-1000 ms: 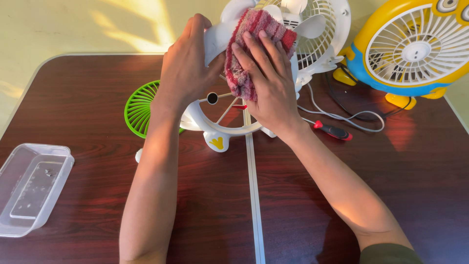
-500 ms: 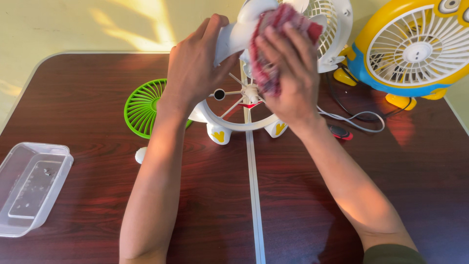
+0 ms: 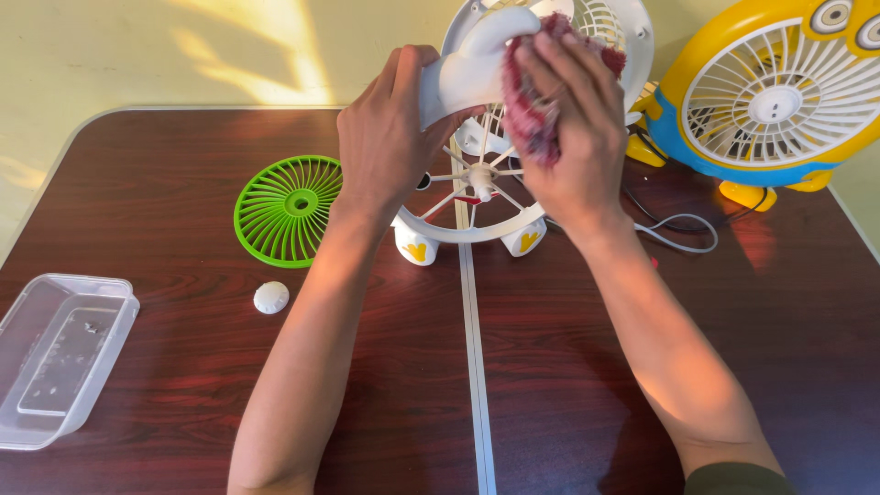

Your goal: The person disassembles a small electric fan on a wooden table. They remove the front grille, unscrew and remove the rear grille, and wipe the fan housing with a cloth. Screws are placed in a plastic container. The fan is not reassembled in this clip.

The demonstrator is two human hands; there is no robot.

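A dark wood-grain table point(image 3: 183, 385) fills the view, split by a pale metal seam down its middle. At its far right edge stands a yellow and blue desk fan point(image 3: 779, 101), whole and upright, with a grey cable point(image 3: 678, 234) looping in front of it. Near the centre stands a white fan frame point(image 3: 472, 206) on two small feet with yellow hearts, its bare spokes exposed — the front grille is off. Above it the left hand point(image 3: 390, 137) is closed around a white fan blade piece point(image 3: 477, 60), holding it in the air over the frame. The right hand point(image 3: 568, 137) lies flat, fingers together, pressing a red cloth point(image 3: 536, 119) against that blade. Left of the frame lies a round green grille point(image 3: 286, 209), flat on the table, and nearer the viewer a small white cap point(image 3: 271, 297). At the near left sits a clear plastic tray point(image 3: 60, 357). Judging by this, the fan is taken apart and wiping is under way; the parts lying loose are not yet refitted.
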